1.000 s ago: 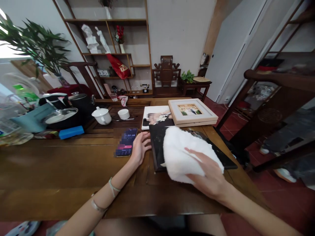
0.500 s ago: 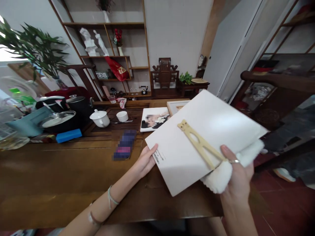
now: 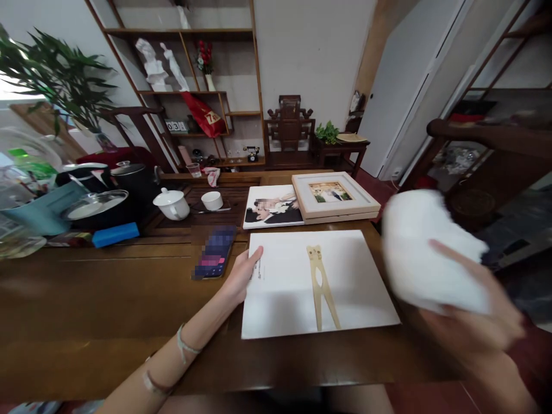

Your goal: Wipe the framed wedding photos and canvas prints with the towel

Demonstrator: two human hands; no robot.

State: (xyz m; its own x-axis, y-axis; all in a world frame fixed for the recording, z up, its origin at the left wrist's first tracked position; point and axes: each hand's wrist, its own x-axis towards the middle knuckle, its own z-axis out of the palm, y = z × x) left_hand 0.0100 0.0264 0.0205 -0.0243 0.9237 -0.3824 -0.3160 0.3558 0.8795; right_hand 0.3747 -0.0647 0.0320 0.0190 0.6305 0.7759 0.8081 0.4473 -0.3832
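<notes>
My left hand (image 3: 242,275) grips the left edge of a white photo panel (image 3: 280,302), thumb on top and fingers beneath. Its back faces up, with small printed text near my thumb. A cream, cat-headed easel stand (image 3: 315,260) with two splayed legs lies on that back. To the right, apart from the panel, my right hand (image 3: 485,322) is blurred by motion and closed round a bunched white cloth (image 3: 420,247).
Behind the panel lie a photo print (image 3: 276,210) and stacked wooden picture frames (image 3: 340,215). A phone (image 3: 214,253) is left of my hand. Farther left are a lidded white cup (image 3: 171,205), a small white bowl (image 3: 211,200), a blue block (image 3: 115,234) and a lidded pan (image 3: 101,210).
The panel has come down from a tilted, raised position to lie lower and flatter over the table. My right hand has left it and swung right and up with the white cloth.
</notes>
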